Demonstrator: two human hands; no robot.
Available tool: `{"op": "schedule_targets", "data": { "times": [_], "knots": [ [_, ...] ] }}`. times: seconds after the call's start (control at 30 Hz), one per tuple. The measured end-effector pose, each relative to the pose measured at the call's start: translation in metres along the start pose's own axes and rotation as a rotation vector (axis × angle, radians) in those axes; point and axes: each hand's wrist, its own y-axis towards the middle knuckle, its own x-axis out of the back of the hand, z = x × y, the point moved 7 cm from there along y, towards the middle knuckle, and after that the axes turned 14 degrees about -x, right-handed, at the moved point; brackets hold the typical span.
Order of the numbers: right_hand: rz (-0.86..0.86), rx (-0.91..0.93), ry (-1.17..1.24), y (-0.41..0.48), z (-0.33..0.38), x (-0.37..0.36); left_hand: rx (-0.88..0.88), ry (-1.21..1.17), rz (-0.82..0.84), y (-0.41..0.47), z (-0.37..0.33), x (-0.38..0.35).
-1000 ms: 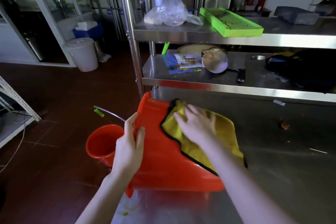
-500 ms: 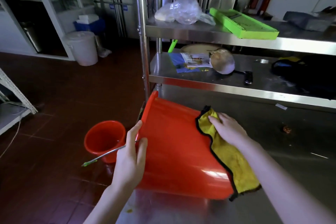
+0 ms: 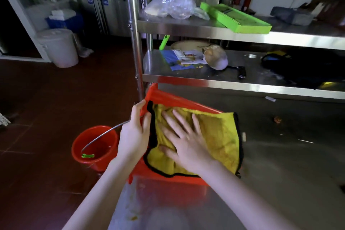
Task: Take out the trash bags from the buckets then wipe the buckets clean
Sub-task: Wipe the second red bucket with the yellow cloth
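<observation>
An orange-red bucket [image 3: 168, 99] lies on its side at the left end of the steel table [image 3: 291, 164], its rim toward the floor side. A yellow cloth with black trim [image 3: 218, 130] is spread over the bucket's wall. My right hand [image 3: 183, 140] presses flat on the cloth, fingers spread and straight. My left hand [image 3: 135, 132] grips the bucket's rim, where its wire handle [image 3: 104, 134] hangs out. A second orange-red bucket [image 3: 93, 147] stands upright on the floor to the left.
A steel shelf rack stands right behind the bucket, its post [image 3: 135, 39] close to my left hand. On the shelves lie a clear plastic bag [image 3: 171, 4], a green tray [image 3: 237, 17] and papers [image 3: 184, 59]. A white lidded pail [image 3: 58, 46] stands far left.
My right hand slid the cloth from the bucket's right side toward the rim, where it now lies spread wider. The wire handle swung. My left hand stays at the rim.
</observation>
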Motion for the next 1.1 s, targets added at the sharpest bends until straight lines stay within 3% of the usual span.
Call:
{"op": "schedule_targets", "data": {
  "times": [0.17,0.27,0.33,0.4,0.47,0.57,0.73,0.83,1.03,1.1],
  "knots": [
    [0.048,0.012,-0.111,-0.054,-0.034,-0.015,-0.012,-0.044,0.057,0.024,0.006,-0.008],
    [0.067,-0.316,-0.017,-0.044,-0.09,-0.004,-0.025,-0.098,0.079,0.026,0.012,-0.009],
    [0.143,-0.625,0.212,-0.024,-0.133,0.002,-0.03,-0.103,0.087,0.021,0.015,-0.008],
    [0.253,-0.775,0.375,-0.008,-0.15,-0.002,-0.007,-0.089,0.084,0.018,0.02,-0.005],
    [0.251,-0.745,0.287,-0.007,-0.138,-0.001,0.003,-0.076,0.091,0.021,0.024,-0.003],
    [0.122,-0.53,0.06,-0.036,-0.083,0.002,-0.001,-0.073,0.128,0.031,0.024,-0.004],
    [-0.038,-0.244,-0.033,-0.097,-0.031,0.003,-0.007,-0.107,0.216,0.049,0.021,-0.008],
    [-0.028,-0.241,0.002,-0.114,-0.046,0.01,-0.046,-0.087,0.278,0.057,0.017,-0.005],
    [0.237,-0.484,0.079,-0.132,-0.091,0.002,-0.177,-0.009,0.105,0.071,0.008,0.028],
    [0.204,-0.512,0.105,-0.122,-0.092,0.009,-0.26,0.037,0.123,0.069,0.002,0.037]
  ]
}}
